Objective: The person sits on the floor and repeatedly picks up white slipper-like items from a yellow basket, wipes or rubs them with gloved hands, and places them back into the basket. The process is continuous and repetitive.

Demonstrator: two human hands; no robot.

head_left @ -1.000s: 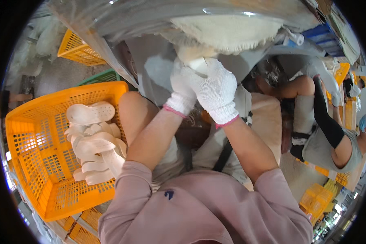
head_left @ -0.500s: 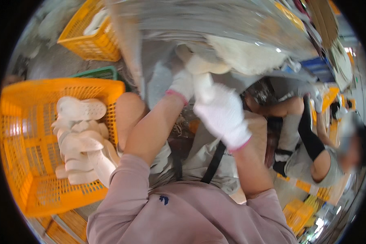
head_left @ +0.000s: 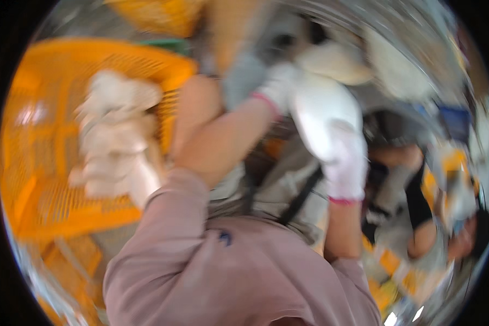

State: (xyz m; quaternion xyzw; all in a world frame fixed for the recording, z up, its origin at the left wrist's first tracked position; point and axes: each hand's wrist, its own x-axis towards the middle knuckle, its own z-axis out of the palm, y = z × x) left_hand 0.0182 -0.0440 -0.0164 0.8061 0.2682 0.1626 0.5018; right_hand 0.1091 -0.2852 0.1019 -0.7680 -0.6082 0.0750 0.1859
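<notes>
My right hand (head_left: 346,163), in a white knit glove with a pink cuff, is closed on a white clog (head_left: 318,117). The clog is held tilted in front of me, above my lap. My left hand (head_left: 280,89), gloved the same way, is at the clog's left edge; its fingers are blurred and partly hidden. Just beyond both hands is a cream, rounded piece (head_left: 334,62), too smeared to name surely. More white clogs (head_left: 119,136) lie piled in the orange plastic crate (head_left: 38,179) on my left.
Another orange crate (head_left: 157,13) stands at the far left, with a green rim (head_left: 165,44) below it. Clear plastic sheeting (head_left: 418,32) and a large whitish piece (head_left: 399,65) are at the far right. A co-worker (head_left: 424,233) sits on my right.
The view has swung, so the scene is shifted and blurred. My right hand has turned the clog, whose broad white face now shows. Both hands stay close together.
</notes>
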